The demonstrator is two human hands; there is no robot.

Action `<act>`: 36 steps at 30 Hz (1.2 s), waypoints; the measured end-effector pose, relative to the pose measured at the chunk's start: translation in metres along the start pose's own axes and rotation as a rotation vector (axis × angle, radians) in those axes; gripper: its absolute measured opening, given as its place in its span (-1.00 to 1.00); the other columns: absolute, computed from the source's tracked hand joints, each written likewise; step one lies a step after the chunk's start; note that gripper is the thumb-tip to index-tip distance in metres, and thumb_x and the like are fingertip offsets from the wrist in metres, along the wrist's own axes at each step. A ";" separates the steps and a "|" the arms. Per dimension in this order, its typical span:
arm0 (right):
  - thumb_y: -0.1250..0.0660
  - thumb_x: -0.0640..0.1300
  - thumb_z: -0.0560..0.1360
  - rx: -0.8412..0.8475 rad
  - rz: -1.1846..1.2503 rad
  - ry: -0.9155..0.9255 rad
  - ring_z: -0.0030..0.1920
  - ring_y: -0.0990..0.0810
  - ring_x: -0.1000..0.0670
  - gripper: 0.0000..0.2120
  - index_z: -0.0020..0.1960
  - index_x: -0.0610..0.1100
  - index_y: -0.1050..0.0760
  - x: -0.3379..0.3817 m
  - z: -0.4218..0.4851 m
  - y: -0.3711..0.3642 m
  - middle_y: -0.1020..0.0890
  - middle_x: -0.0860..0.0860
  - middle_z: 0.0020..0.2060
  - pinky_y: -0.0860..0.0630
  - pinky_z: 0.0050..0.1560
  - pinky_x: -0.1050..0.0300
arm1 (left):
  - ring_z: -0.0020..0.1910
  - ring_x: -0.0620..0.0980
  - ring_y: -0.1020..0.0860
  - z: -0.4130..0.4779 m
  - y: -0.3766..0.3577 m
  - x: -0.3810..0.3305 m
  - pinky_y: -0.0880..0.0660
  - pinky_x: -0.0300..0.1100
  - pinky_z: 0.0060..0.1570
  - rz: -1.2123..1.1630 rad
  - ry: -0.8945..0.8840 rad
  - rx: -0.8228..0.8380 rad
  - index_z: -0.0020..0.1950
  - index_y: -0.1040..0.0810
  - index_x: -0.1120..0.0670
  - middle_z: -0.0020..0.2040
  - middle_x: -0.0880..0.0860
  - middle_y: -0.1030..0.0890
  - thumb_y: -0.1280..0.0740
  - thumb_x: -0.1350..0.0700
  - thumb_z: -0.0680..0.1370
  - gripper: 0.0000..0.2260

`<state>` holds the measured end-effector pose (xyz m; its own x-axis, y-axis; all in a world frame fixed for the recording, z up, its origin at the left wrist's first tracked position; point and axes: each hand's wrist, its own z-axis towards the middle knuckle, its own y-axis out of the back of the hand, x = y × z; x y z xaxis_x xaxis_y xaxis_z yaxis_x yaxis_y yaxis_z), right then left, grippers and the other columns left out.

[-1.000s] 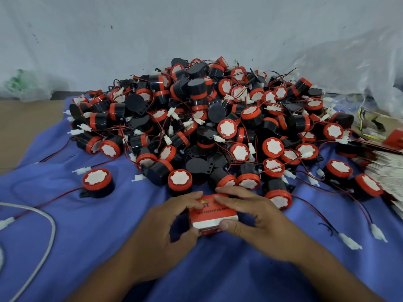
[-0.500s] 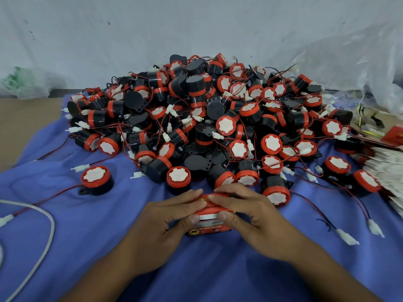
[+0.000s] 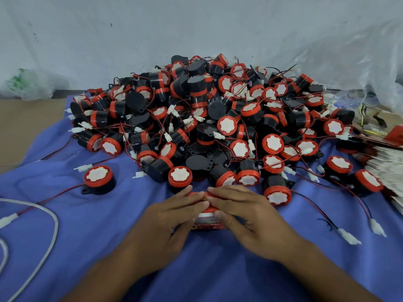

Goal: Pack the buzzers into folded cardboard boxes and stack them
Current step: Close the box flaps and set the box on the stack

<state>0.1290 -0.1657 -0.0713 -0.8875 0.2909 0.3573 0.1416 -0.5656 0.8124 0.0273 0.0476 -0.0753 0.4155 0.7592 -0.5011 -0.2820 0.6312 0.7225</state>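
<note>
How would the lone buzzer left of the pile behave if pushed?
The lone buzzer sits flat on its base, so it would probably slide rather than roll. Its thin wire looks floppy and would likely trail. The blue cloth may bunch.

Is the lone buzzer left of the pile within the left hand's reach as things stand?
Probably yes: only bare cloth lies between the lone buzzer and the left hand, which holds the red box.

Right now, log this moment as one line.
left hand: holds small red cardboard box | right hand: holds same box | heap of round black-and-red buzzers: behind it
</note>
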 end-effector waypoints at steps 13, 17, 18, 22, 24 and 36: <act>-0.33 -0.12 0.61 -0.039 0.010 -0.006 0.35 -0.52 0.05 -0.72 0.30 -0.15 -0.60 -0.002 0.004 -0.006 -0.60 0.03 0.31 -0.45 0.34 0.06 | 0.39 -0.31 -0.37 0.011 0.005 0.003 -0.35 -0.36 0.35 -0.057 0.055 -0.024 0.25 -0.63 0.10 0.28 -0.11 -0.56 -0.35 0.10 0.58 -0.74; -0.29 -0.14 0.63 -0.046 0.006 0.019 0.34 -0.52 0.00 -0.72 0.30 -0.18 -0.60 0.000 0.004 -0.008 -0.59 0.00 0.32 -0.42 0.35 0.10 | 0.42 -0.40 -0.28 0.012 0.003 0.008 -0.30 -0.42 0.36 -0.073 0.045 -0.005 0.30 -0.60 0.07 0.31 -0.19 -0.51 -0.30 0.12 0.58 -0.71; -0.26 -0.13 0.64 -0.041 -0.001 0.034 0.36 -0.49 -0.02 -0.70 0.31 -0.19 -0.58 0.001 0.003 -0.009 -0.57 0.00 0.34 -0.38 0.39 0.10 | 0.43 -0.35 -0.29 0.011 0.002 0.009 -0.31 -0.39 0.37 -0.067 0.042 -0.001 0.30 -0.60 0.07 0.32 -0.18 -0.51 -0.32 0.17 0.59 -0.71; -0.13 -0.08 0.68 0.018 -0.037 0.053 0.50 -0.34 -0.05 -0.62 0.41 -0.18 -0.49 0.001 0.000 -0.006 -0.48 0.00 0.43 -0.29 0.49 0.06 | 0.44 -0.23 -0.32 0.010 0.000 0.010 -0.32 -0.32 0.39 -0.046 -0.031 -0.034 0.29 -0.61 0.10 0.33 -0.14 -0.52 -0.33 0.26 0.57 -0.70; -0.11 -0.08 0.68 0.025 -0.055 0.075 0.49 -0.36 -0.05 -0.62 0.42 -0.19 -0.48 0.001 0.000 -0.006 -0.47 -0.02 0.44 -0.33 0.47 0.02 | 0.42 -0.16 -0.37 0.010 -0.002 0.011 -0.37 -0.27 0.37 -0.030 -0.049 -0.047 0.26 -0.63 0.12 0.31 -0.12 -0.53 -0.33 0.28 0.55 -0.70; -0.38 -0.14 0.58 -0.091 0.121 0.016 0.33 -0.53 0.09 -0.74 0.23 -0.19 -0.64 -0.004 0.009 -0.008 -0.64 -0.02 0.24 -0.49 0.31 0.06 | 0.48 -0.09 -0.35 0.006 -0.009 0.020 -0.45 -0.13 0.33 0.010 -0.059 -0.038 0.28 -0.61 0.11 0.37 -0.07 -0.53 -0.28 0.03 0.61 -0.70</act>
<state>0.1358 -0.1557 -0.0748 -0.8732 0.2048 0.4423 0.2084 -0.6635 0.7186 0.0439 0.0562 -0.0892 0.4622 0.7553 -0.4647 -0.3183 0.6304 0.7080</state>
